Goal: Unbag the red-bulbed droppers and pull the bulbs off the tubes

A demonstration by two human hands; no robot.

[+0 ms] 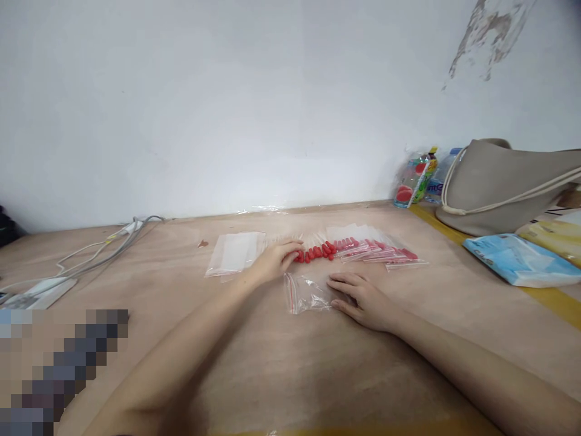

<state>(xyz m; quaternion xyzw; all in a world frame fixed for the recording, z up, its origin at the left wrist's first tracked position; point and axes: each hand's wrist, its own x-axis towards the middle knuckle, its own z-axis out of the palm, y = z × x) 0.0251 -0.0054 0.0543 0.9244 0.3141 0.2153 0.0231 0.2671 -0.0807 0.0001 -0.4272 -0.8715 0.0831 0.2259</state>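
My left hand (278, 260) reaches forward, its fingers curled over the left end of a row of small red-tipped sticks (318, 251) lying on the wooden table (281, 363). My right hand (363, 298) lies flat with fingers stretched out, pressing the right edge of a small clear zip bag (305, 293) with a red seal. To the right of the loose sticks lie several filled bags of red-tipped sticks (385, 251). A stack of empty clear bags (233, 253) sits left of my left hand.
A beige bag (503, 184) with cord handles stands at the back right, bottles and a snack packet (420, 175) beside it. A blue packet (521, 259) lies on a yellow stripe at right. Grey cables (104, 248) and a white adapter (45, 292) sit at left.
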